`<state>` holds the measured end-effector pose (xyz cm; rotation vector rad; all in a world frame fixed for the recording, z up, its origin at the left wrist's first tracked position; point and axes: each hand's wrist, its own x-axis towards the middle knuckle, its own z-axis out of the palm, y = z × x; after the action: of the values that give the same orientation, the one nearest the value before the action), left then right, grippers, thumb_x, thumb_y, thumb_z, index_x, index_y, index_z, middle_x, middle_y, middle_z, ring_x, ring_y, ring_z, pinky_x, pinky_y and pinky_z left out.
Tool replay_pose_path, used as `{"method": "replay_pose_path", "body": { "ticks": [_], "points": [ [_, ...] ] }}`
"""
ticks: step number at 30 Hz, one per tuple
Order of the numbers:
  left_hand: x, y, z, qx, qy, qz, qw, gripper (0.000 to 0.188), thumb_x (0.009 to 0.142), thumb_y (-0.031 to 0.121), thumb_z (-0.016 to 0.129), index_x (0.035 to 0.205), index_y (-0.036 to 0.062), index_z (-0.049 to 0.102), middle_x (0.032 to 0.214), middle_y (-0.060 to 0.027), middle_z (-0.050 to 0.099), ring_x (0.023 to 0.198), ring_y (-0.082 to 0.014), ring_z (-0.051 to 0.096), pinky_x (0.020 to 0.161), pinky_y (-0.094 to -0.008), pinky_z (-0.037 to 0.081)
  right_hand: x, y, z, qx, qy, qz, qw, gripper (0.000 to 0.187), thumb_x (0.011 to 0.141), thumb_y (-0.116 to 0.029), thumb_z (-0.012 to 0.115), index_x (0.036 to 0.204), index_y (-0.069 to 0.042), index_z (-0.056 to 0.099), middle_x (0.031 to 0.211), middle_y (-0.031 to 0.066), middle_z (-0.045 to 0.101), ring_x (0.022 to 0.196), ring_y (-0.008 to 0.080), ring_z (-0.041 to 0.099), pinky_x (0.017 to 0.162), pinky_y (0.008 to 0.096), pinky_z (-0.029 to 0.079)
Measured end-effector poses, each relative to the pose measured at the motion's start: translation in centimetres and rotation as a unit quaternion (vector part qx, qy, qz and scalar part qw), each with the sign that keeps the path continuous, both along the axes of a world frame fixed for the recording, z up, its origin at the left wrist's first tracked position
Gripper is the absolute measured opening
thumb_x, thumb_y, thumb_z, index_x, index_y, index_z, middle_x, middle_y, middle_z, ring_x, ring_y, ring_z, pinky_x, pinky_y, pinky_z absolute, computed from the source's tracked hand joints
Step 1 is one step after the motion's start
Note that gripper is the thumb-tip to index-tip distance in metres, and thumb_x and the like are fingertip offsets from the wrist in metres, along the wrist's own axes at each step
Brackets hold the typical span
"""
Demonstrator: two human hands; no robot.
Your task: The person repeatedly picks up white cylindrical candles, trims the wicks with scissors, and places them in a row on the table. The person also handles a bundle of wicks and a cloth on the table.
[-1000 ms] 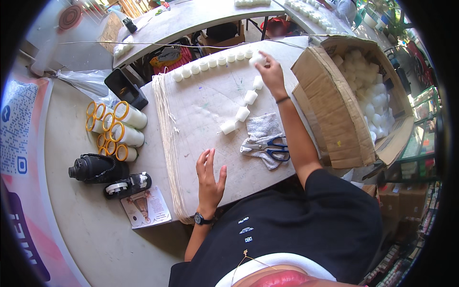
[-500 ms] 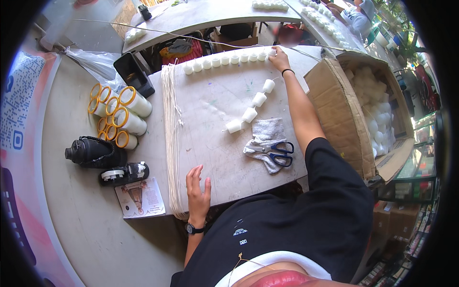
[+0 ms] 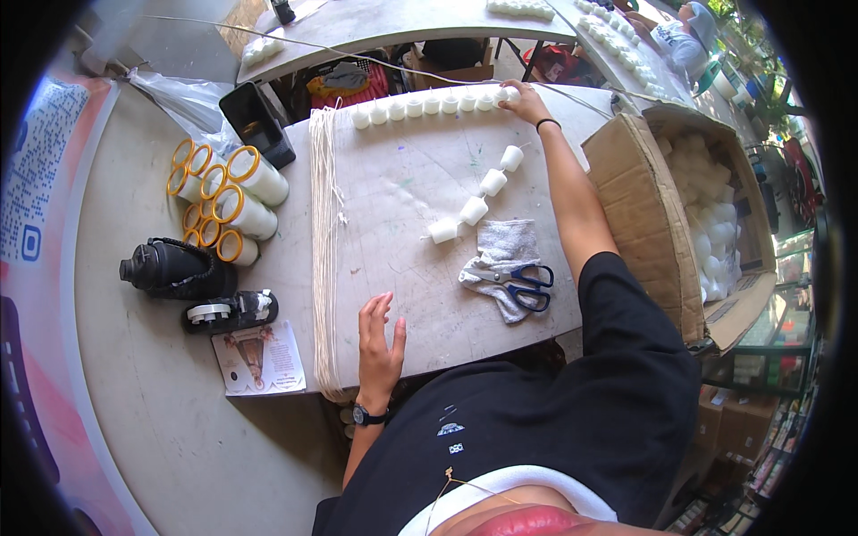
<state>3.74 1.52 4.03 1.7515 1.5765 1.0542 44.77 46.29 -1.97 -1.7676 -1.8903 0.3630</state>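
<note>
1. At the top centre, we see the right hand [image 3: 525,104] at the end of a nearly straight arm running up from the lower right; its thumb and fingers are drawn in narrow around the end candle [image 3: 512,94].
2. Below centre, we find the left hand [image 3: 381,353] wide and holding nothing, fingers slightly curled and pointing up the frame, thumb apart; we cannot tell whether it touches the table [image 3: 420,308].
3. From the right hand, we follow the candle row [image 3: 432,105] leftward along the top of the table.
4. Below that hand, we see four more candles [image 3: 474,211] in a slanting line, just above a grey cloth [image 3: 507,238] with scissors [image 3: 529,288] on it.
5. Left of centre, we see white cords [image 3: 323,259] stretched lengthwise, with the left hand near their lower end.
6. At the right, we see a carton [image 3: 636,223] of white pieces [image 3: 710,232].
7. At the left, we see gold-rimmed cylinders [image 3: 259,179] above a black bottle [image 3: 183,268].
</note>
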Motion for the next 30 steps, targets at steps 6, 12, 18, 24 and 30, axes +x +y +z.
{"method": "replay_pose_path", "body": {
  "ticks": [6, 12, 18, 24, 30],
  "points": [
    [0.3, 0.5, -0.6, -0.02, 0.027, -0.048, 0.998, 0.042, 0.094, 0.008, 0.062, 0.134, 0.0017, 0.053, 0.133, -0.017, 0.049, 0.118, -0.0345, 0.053, 0.096, -0.0408, 0.048, 1.8, -1.4, -0.7, 0.085, -0.149, -0.156, 0.973, 0.092, 0.071, -0.052, 0.082, 0.146, -0.02, 0.041, 0.147, 0.0251, 0.041, 0.137, 0.0406, 0.042, 0.107, 0.0579, 0.034],
    [2.5, 1.5, -1.3, -0.007, 0.096, -0.144, 0.985, 0.041, 0.091, 0.008, 0.065, 0.131, 0.0029, 0.056, 0.132, -0.0169, 0.049, 0.116, -0.0336, 0.052, 0.098, -0.0427, 0.047, -6.0, -18.1, 8.1, -0.062, -0.118, -0.07, 0.989, 0.047, 0.083, -0.042, 0.072, 0.113, -0.006, 0.064, 0.119, 0.0209, 0.065, 0.115, 0.038, 0.059, 0.094, 0.0482, 0.048],
    [7.4, 4.3, -2.4, 0.08, 0.142, -0.258, 0.952, 0.025, 0.087, 0.009, 0.069, 0.112, 0.0068, 0.065, 0.122, -0.0097, 0.054, 0.115, -0.0287, 0.052, 0.1, -0.0416, 0.044, -8.4, -37.4, 8.2, -0.229, -0.131, 0.12, 0.957, 0.035, 0.082, -0.027, 0.072, 0.108, -0.007, 0.06, 0.102, 0.0169, 0.066, 0.1, 0.038, 0.061, 0.085, 0.046, 0.049],
    [12.1, 3.0, -2.8, 0.18, 0.201, -0.273, 0.923, 0.035, 0.085, 0.035, 0.072, 0.108, 0.0102, 0.066, 0.103, -0.0054, 0.06, 0.107, -0.0228, 0.056, 0.093, -0.0357, 0.044, -7.1, -41.8, 5.8, -0.084, -0.01, 0.105, 0.991, 0.048, 0.081, -0.006, 0.07, 0.126, -0.007, 0.051, 0.107, 0.019, 0.064, 0.098, 0.0384, 0.062, 0.085, 0.0445, 0.049],
    [13.1, 3.6, -4.5, 0.199, 0.258, -0.232, 0.917, 0.025, 0.089, 0.008, 0.059, 0.113, 0.0038, 0.061, 0.111, -0.0091, 0.063, 0.114, -0.028, 0.057, 0.102, -0.0396, 0.044, -5.0, -41.9, 6.6, -0.127, 0.145, 0.097, 0.976, 0.054, 0.087, -0.009, 0.065, 0.137, -0.006, 0.046, 0.094, 0.0117, 0.059, 0.084, 0.0256, 0.061, 0.074, 0.0377, 0.048]
  ]
}}
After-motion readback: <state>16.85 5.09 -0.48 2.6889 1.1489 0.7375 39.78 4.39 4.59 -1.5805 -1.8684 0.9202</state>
